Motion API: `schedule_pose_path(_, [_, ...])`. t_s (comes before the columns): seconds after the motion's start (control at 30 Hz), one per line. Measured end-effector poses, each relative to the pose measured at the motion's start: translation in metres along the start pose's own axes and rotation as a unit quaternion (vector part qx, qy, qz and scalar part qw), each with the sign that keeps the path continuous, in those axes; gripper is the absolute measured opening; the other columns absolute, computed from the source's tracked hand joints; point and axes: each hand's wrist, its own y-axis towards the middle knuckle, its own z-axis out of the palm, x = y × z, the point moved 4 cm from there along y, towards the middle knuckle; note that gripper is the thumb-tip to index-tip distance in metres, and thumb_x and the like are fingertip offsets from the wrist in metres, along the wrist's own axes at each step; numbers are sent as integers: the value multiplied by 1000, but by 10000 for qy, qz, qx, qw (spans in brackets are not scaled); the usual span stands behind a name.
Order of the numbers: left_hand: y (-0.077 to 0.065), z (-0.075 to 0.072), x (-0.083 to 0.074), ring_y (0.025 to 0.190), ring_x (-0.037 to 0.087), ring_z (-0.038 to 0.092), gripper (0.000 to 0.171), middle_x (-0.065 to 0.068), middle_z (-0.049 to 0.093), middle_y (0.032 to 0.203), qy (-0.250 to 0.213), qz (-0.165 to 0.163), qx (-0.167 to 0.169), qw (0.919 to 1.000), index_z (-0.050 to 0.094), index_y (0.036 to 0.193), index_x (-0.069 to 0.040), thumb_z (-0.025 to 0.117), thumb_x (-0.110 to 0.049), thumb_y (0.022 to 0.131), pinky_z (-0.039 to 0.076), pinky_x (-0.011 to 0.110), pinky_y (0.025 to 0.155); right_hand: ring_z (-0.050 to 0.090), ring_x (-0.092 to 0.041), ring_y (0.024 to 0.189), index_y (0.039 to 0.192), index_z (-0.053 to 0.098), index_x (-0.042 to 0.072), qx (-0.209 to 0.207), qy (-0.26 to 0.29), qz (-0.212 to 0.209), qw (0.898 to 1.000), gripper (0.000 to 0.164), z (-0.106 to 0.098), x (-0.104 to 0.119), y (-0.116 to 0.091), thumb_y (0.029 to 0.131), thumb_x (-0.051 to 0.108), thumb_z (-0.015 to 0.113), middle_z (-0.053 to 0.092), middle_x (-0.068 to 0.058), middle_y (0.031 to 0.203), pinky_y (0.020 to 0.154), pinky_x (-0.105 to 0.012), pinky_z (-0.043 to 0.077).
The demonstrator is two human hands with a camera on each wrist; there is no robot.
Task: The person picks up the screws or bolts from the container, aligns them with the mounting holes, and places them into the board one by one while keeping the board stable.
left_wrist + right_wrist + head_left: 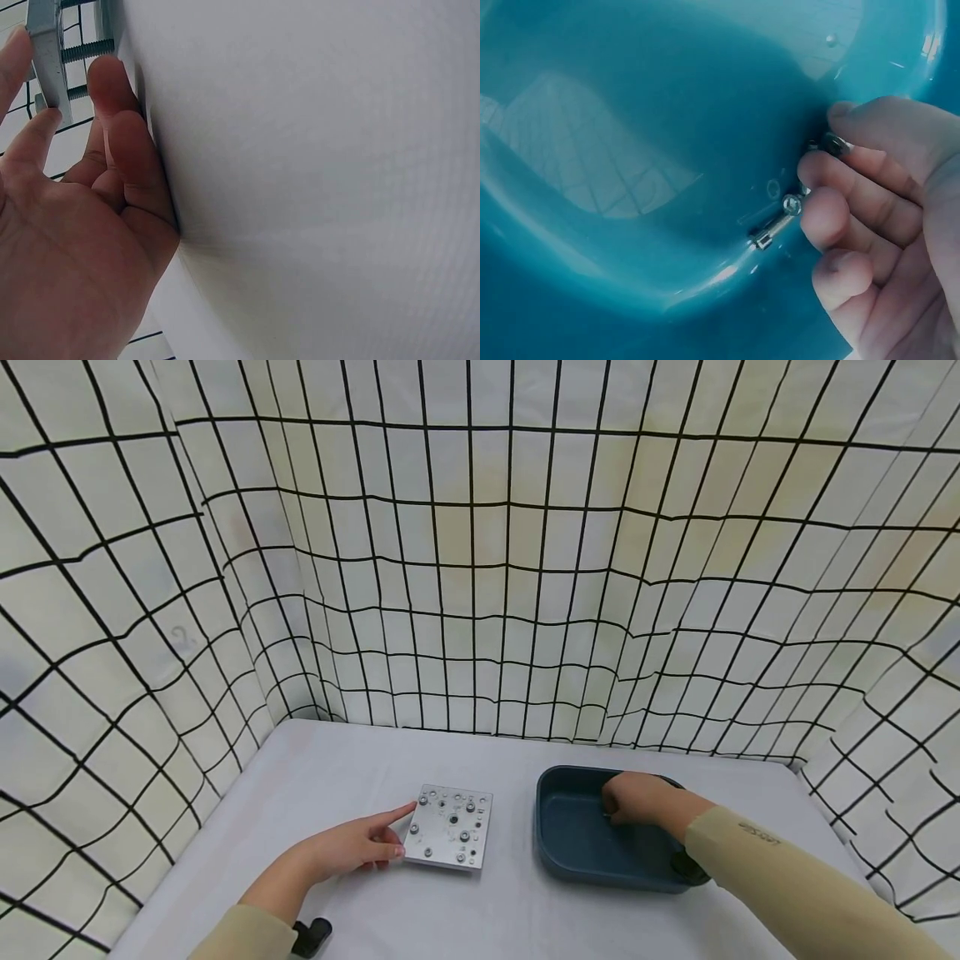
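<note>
A square metal plate [450, 827] carries several socket-head bolts on its top. In the left wrist view, threaded bolt shanks [86, 50] stick out from its underside. My left hand [352, 845] holds the plate's left edge, with the index finger at the far corner and the thumb at the near one. The other fingers are bent low beside the tabletop. Inside a dark blue bin [551, 852], my right hand [637, 799] reaches down with curled fingers. A small bolt [834, 144] sits between its thumb and index finger. More bolts [776, 229] lie on the bin floor at the fingertips.
A white-covered table [360, 760] holds the plate at centre and the bin to its right. White walls [487, 568] with a black grid stand behind and at both sides. A black wrist device [311, 937] shows at the left cuff.
</note>
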Motion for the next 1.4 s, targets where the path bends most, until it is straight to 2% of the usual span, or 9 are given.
schedule_pose_path(0.27, [0,0,0,81,21,54,76,4,60,96,10,5,3,10000,34,156,-23,72,-32,91,44,34,70,53,-14,71,86,65,17,-135,200,224,9995,9,-6,2,-3,87,16,74,59,5,80,68,-38,48])
schedule_pose_path(0.4, [-1,0,-1,81,21,54,76,4,60,96,27,27,0,10000,34,156,-22,72,-32,91,44,34,69,53,-14,73,87,67,18,-254,393,173,9988,7,-9,0,-5,87,16,73,60,6,82,70,-38,48])
schedule_pose_path(0.57, [0,0,-1,82,21,54,76,4,60,97,0,52,28,10000,34,156,-22,72,-32,91,44,34,70,55,-11,76,91,69,19,-489,718,-44,9962,5,-14,-4,-10,89,15,71,61,9,85,72,-35,49])
schedule_pose_path(0.73, [0,-1,-1,82,21,54,76,5,60,97,-2,-7,29,10000,33,156,-22,72,-31,91,44,35,71,59,-7,82,100,74,17,-653,1066,-451,9911,9,-19,-11,-16,92,17,71,66,11,92,74,-33,51])
schedule_pose_path(0.93, [0,0,-1,81,22,54,76,5,60,96,18,-16,8,10000,33,156,-22,72,-31,91,44,35,69,64,-6,87,112,75,13,-785,1520,-443,9843,21,-25,-11,-24,94,23,69,71,6,104,77,-33,53])
schedule_pose_path(1.1, [0,0,-1,82,22,54,76,5,60,97,12,14,11,10000,33,156,-21,72,-31,91,44,35,70,64,-7,92,115,75,12,-872,1593,-498,9821,24,-27,-4,-27,96,24,68,71,2,109,80,-33,53])
schedule_pose_path(1.3, [-2,1,-3,83,22,55,77,6,60,98,-69,71,49,9999,33,156,-18,72,-29,91,45,34,70,64,-5,86,114,75,12,-1000,1562,-674,9803,25,-27,3,-27,95,27,68,71,2,108,78,-32,53])
schedule_pose_path(1.4, [0,1,-2,82,22,55,77,6,60,98,-52,76,44,9999,33,156,-17,72,-29,91,44,34,69,64,-5,89,114,75,13,-1083,1452,-707,9809,26,-26,6,-27,95,29,68,71,4,109,80,-31,53])
